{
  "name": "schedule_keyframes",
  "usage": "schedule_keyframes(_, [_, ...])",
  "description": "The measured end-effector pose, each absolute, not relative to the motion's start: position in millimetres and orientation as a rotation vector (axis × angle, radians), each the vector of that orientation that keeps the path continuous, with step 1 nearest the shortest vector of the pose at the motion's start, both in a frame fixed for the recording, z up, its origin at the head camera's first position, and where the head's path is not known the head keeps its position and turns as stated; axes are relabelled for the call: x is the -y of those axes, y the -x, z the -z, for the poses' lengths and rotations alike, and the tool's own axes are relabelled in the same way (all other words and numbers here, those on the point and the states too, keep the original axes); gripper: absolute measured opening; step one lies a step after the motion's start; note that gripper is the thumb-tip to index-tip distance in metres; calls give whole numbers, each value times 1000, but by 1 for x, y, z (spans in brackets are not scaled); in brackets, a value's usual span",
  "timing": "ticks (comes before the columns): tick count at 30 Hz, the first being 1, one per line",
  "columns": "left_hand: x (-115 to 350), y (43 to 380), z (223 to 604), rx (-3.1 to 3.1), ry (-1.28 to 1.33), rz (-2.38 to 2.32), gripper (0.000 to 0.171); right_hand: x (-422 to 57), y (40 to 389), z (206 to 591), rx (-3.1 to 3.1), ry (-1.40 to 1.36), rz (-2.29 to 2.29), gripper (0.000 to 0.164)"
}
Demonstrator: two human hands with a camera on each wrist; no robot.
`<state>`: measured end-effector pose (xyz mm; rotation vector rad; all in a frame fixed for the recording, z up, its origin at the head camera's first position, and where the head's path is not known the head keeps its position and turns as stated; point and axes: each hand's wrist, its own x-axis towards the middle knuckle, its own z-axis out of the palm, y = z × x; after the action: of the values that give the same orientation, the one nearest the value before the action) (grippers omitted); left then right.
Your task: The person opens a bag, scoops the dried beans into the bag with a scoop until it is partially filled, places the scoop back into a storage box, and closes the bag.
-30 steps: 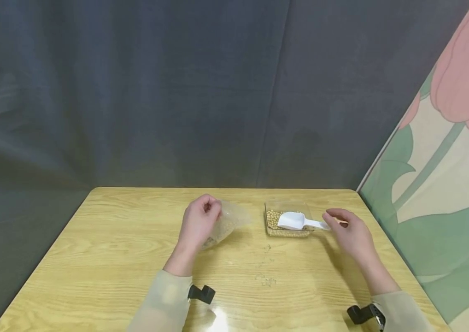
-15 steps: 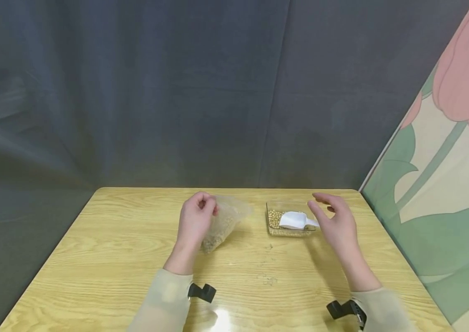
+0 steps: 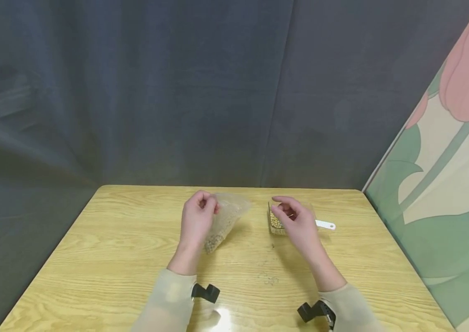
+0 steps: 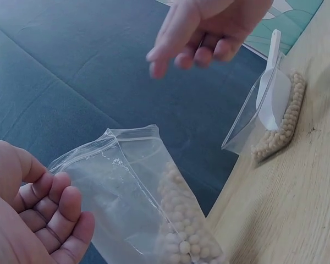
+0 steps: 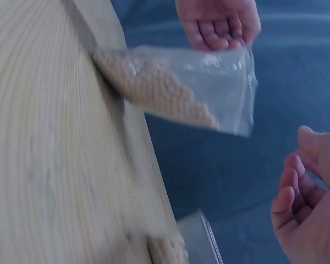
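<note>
My left hand (image 3: 196,216) pinches the top edge of a clear zip bag (image 4: 137,192) partly filled with pale round beans (image 4: 181,231). The bag's lower corner touches the table in the right wrist view. My right hand (image 3: 298,223) holds nothing; its fingers are loosely bent, thumb apart, in the air between bag and box. From the head view it covers part of a clear box (image 3: 278,230) of the same kind of beans. A white scoop (image 4: 275,93) leans in that box, its handle (image 3: 325,225) sticking out over the right side.
Faint dark marks (image 3: 268,278) show on the wooden table (image 3: 93,258) in front of the box. A dark curtain (image 3: 184,92) hangs behind the table. At the right stands a panel with a tulip pattern (image 3: 458,184).
My right hand has let go of the scoop's handle and moved left across the box toward the bag. The scoop stays in the box. My left hand still holds the bag, nearly unmoved.
</note>
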<state>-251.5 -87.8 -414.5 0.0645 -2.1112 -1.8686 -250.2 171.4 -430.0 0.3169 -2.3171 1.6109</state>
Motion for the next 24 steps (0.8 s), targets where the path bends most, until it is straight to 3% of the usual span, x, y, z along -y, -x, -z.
schedule_keyframes(15, [87,244,418,2124,-52,1850,18,-111,251,441,2333,-484,-1780,26])
schedule_keyframes(24, [89,242,420,2181,-34,1826,20,-100,252,447,2341,-455,-1775,8])
